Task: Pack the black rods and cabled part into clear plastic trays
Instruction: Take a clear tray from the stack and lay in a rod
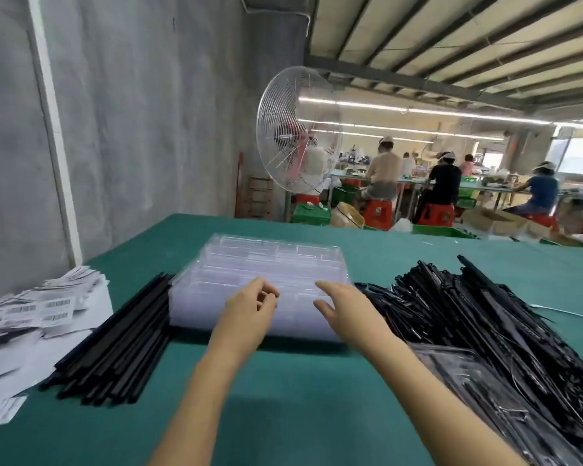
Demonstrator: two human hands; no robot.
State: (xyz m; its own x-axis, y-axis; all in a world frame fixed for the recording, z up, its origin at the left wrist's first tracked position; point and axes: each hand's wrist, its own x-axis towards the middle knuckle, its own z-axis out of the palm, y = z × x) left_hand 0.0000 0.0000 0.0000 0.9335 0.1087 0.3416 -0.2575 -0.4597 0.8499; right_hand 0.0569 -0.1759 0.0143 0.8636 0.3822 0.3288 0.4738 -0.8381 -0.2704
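A tall stack of clear plastic trays [270, 264] stands in the middle of the green table. My left hand [249, 309] is over the stack's near edge, fingers curled, with nothing visible in it. My right hand [342, 306] reaches beside it with fingers spread and relaxed, touching the stack's near right part. A bundle of plain black rods [115, 344] lies to the left of the stack. To the right spreads a big heap of black cabled parts [478, 314].
Sheets of barcode labels [34, 317] lie at the left table edge by the grey wall. One clear tray holding black parts [465, 375] sits on the heap at right. A large fan [297, 132] and seated workers are beyond the table's far edge.
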